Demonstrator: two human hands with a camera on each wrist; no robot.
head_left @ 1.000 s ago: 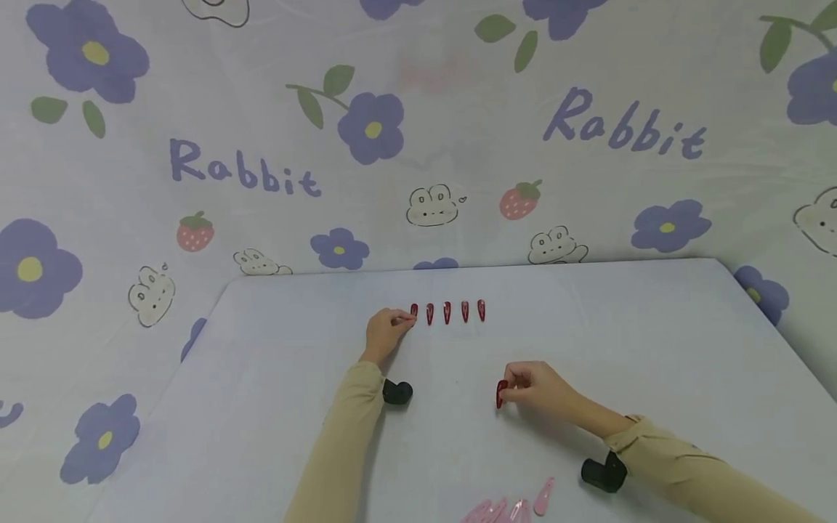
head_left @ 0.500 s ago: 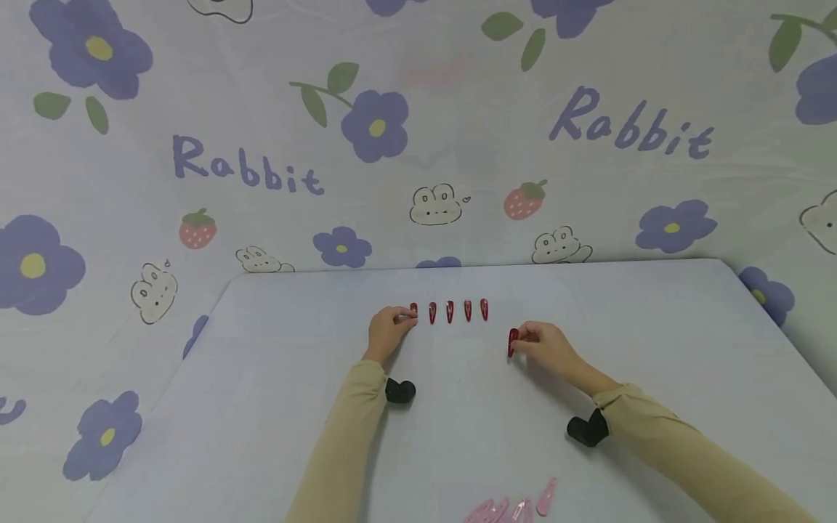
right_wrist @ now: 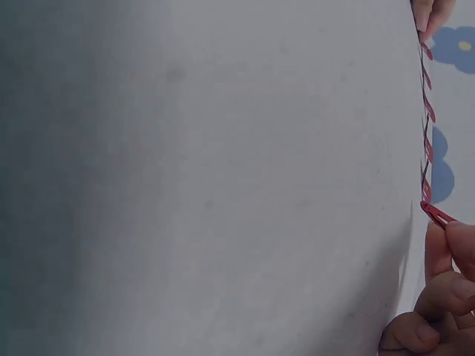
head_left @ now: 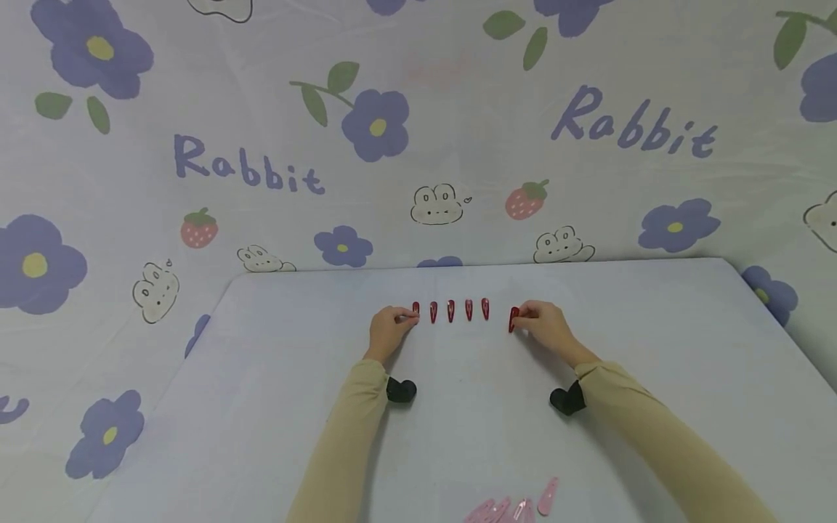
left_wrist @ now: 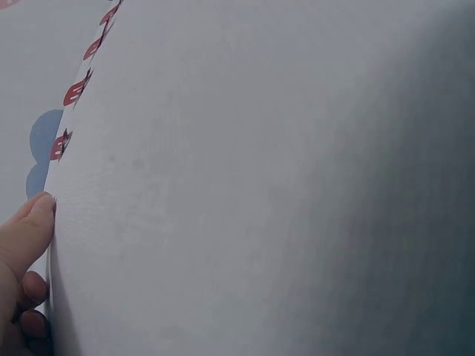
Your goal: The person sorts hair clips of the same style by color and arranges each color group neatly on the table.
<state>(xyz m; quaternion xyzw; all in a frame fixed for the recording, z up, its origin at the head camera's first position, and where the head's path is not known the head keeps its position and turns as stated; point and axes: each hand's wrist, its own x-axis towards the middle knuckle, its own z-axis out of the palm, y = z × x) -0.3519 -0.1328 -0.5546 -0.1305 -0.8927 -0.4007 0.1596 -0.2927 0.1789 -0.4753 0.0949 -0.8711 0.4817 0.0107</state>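
Note:
Several red snap hair clips (head_left: 451,311) stand in a row, parallel, near the far side of the white table. My left hand (head_left: 389,330) has its thumb and finger at the lower end of the leftmost red hair clip (head_left: 415,307), pinching it there. In the left wrist view that clip is hidden behind the thumb (left_wrist: 33,222). Just right of the row, my right hand (head_left: 548,325) pinches another red hair clip (head_left: 513,319), held roughly upright. The right wrist view shows this clip's tip poking out past the fingers (right_wrist: 439,245).
Pink hair clips (head_left: 548,497) lie in a loose group at the table's near edge, partly cut off by the frame. A floral cloth (head_left: 434,145) hangs behind the table (head_left: 261,363). Black wrist cameras (head_left: 401,391) sit on both sleeves.
My right hand has carried its red hair clip away from me and slightly right, up beside the right end of the row. The left hand stays at the leftmost clip.

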